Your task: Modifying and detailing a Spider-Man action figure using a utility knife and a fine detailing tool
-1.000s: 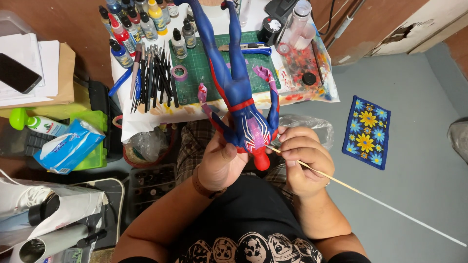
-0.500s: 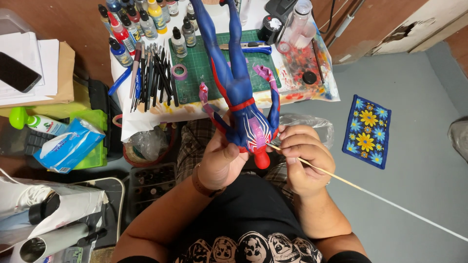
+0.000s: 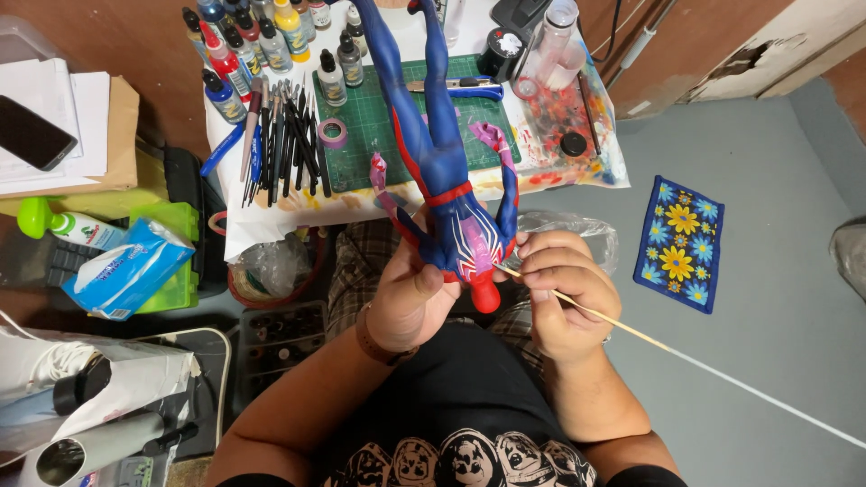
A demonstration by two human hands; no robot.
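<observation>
A blue and red action figure hangs head down over my lap, legs pointing toward the table. My left hand grips it around the torso from below left. A long thin wooden stick is pinched in my right hand, its tip touching the figure's chest near the red head. The stick's far end runs off toward the lower right over the floor.
A small white table ahead carries a green cutting mat, paint bottles, a row of brushes and a paint-stained palette. A tissue pack lies left; a blue flowered mat lies on the floor right.
Hardly anything differs: both hands stay on the figure and the stick, with only a slight shift of the stick's tip on the chest.
</observation>
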